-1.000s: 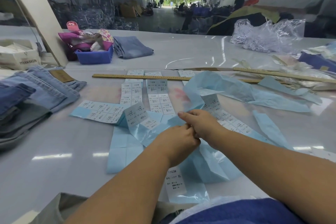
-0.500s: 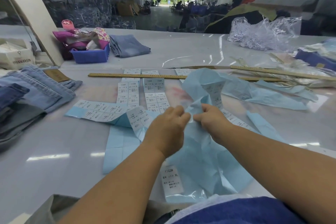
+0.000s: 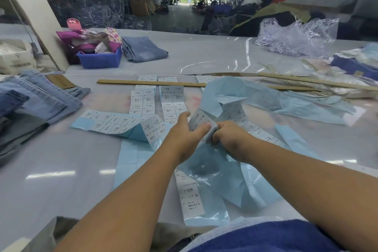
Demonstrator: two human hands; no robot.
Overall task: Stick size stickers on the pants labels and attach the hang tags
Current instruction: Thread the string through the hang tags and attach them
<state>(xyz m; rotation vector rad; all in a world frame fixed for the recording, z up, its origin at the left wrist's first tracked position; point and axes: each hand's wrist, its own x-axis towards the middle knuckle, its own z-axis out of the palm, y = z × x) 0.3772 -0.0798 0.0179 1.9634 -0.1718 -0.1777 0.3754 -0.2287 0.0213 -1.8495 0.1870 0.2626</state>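
Both hands have come closer since a moment ago, and a white size sticker [image 3: 199, 121] marked 1103# now stands between them. Left hand [image 3: 184, 137] grip: thumb and fingers pinch its left edge. Right hand [image 3: 229, 139] grip: clenched on the sticker's lower right and the blue backing sheet [image 3: 216, 178] under it. More sticker strips [image 3: 143, 99] lie flat on the table [image 3: 61, 170] just beyond. Stacked jeans [image 3: 36, 98] sit at far left, wooden ruler [image 3: 151, 82] behind the strips.

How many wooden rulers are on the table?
2: one ruler lying across the sticker sheets ahead of the hands, another at far right, partly buried in clutter. More may be hidden.
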